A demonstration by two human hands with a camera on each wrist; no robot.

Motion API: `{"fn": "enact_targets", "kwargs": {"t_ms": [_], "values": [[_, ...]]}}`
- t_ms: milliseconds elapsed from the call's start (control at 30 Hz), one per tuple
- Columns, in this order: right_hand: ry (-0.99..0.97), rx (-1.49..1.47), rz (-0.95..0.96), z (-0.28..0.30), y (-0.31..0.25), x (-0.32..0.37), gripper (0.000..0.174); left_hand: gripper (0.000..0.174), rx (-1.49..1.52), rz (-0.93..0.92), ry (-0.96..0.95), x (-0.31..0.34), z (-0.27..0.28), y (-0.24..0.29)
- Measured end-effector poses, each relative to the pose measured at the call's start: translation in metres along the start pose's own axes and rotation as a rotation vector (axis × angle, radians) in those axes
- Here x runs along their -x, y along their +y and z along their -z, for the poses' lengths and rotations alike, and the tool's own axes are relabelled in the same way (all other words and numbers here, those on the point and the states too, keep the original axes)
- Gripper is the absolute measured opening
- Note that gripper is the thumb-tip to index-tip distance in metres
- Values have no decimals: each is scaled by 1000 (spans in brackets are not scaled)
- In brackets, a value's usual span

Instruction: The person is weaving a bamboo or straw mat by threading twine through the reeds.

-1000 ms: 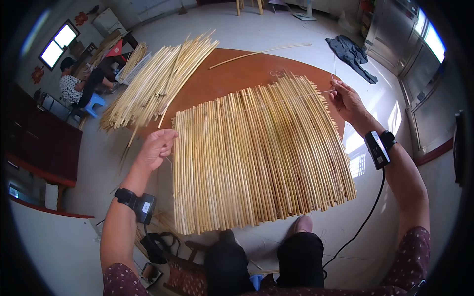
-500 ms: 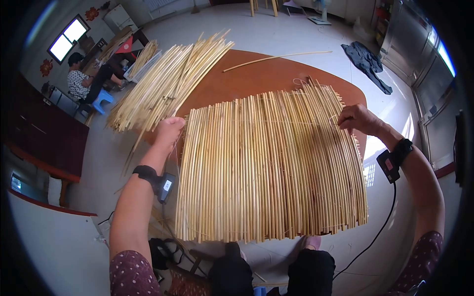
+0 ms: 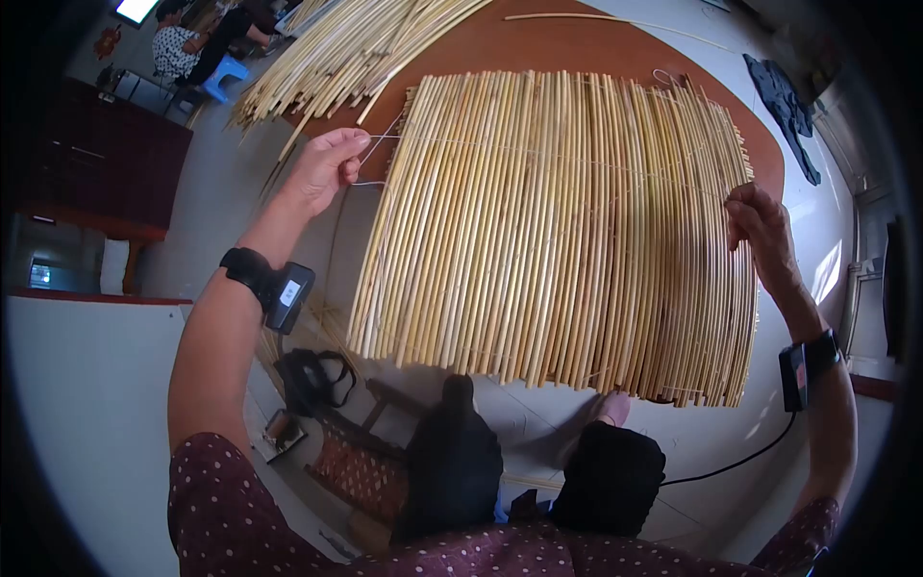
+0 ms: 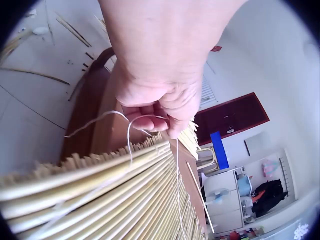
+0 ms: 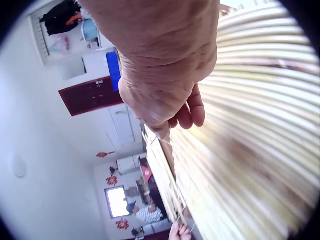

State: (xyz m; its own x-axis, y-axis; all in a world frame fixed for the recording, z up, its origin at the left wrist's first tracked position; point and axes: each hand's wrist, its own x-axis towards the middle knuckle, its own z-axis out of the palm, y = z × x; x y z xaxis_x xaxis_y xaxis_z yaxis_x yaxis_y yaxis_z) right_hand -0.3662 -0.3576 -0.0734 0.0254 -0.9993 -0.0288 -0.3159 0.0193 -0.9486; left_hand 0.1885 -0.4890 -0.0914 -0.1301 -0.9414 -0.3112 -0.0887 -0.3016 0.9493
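Note:
A mat of pale reed sticks (image 3: 558, 240), bound by thin string, lies over the table's near side and hangs past its edge. My left hand (image 3: 329, 168) is just off the mat's left edge, pinching the string (image 3: 385, 137) between thumb and forefinger. In the left wrist view a loose loop of the string (image 4: 131, 132) curls below the fingers. Above the mat's right part, my right hand (image 3: 764, 226) pinches the same string's other stretch, which runs across the sticks. The right fingertips are partly hidden behind the hand in the right wrist view (image 5: 170, 65).
A pile of loose reed sticks (image 3: 356, 58) covers the brown table's (image 3: 461, 43) far left. One single stick (image 3: 615, 19) lies along its back. A person (image 3: 178, 48) sits at the far left. Dark clothing (image 3: 784, 111) lies on the floor at right; a woven chair (image 3: 361, 471) stands below.
My right hand has come in from beyond the mat's right edge to over its right part. The left hand has drawn leftward off the mat's edge with the string. The head view has tilted down.

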Motion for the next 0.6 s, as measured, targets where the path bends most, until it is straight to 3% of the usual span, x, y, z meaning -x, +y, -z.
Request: {"fn": "enact_targets", "kwargs": {"t_ms": [100,167,233,333,400,433,533,600], "values": [[-292,-279,43,-45,-46,63,20,12,185,26,-64,65,31,-5],[-479,-458,-74,-68,-89,111,18,12,342,11,-46,120,45,-16],[-714,-405,86,-87,-113,146,16,10,371,12,10,173,55,-33],[-809,-331,104,-132,-154,177,13,11,337,39,155,250,62,-67],[-828,-275,79,-162,-163,197,9,10,72,168,308,295,67,-97],[-835,-267,82,-176,-164,207,9,10,179,221,349,318,67,-108],[-807,-342,-152,-206,-167,241,8,11,346,240,373,376,66,-130],[-888,-342,-109,-226,-172,261,8,11,471,128,279,408,69,-146]]}}
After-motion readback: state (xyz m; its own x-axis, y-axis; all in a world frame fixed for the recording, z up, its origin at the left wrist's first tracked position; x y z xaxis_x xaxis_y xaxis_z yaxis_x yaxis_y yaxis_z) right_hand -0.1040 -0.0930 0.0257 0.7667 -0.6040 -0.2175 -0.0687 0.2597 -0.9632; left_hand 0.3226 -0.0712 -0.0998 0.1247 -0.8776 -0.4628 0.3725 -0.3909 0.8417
